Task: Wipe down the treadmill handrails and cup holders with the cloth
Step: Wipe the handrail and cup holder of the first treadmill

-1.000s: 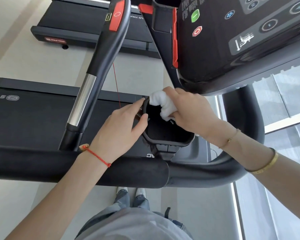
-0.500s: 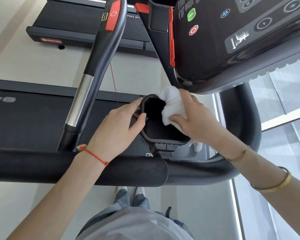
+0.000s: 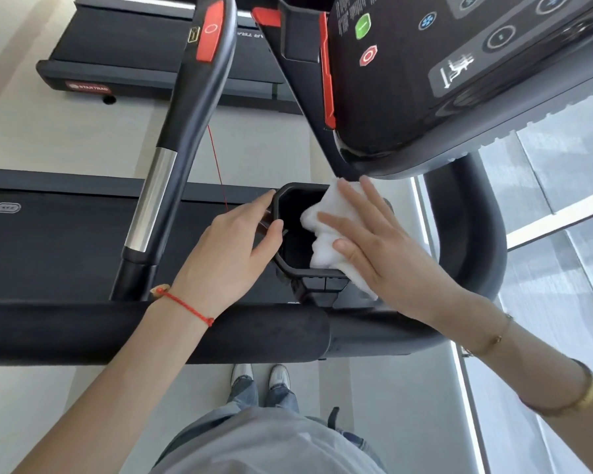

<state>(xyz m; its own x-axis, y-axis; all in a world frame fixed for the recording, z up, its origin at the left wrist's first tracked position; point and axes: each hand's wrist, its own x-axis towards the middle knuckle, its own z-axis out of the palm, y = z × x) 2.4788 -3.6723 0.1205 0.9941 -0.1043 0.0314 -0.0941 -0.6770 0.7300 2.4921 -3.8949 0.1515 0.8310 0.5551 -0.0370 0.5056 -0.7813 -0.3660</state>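
The right hand, fingers straight, presses the white cloth over the right rim of the black cup holder. The left hand grips the holder's left rim, thumb hooked inside. The padded handrail runs just below.

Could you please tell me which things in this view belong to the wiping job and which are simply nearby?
Part of the job:
white cloth, pressed by the right hand
cup holder, steadied by the left hand
padded handrail

Just nearby:
console
neighbouring treadmill
red cord
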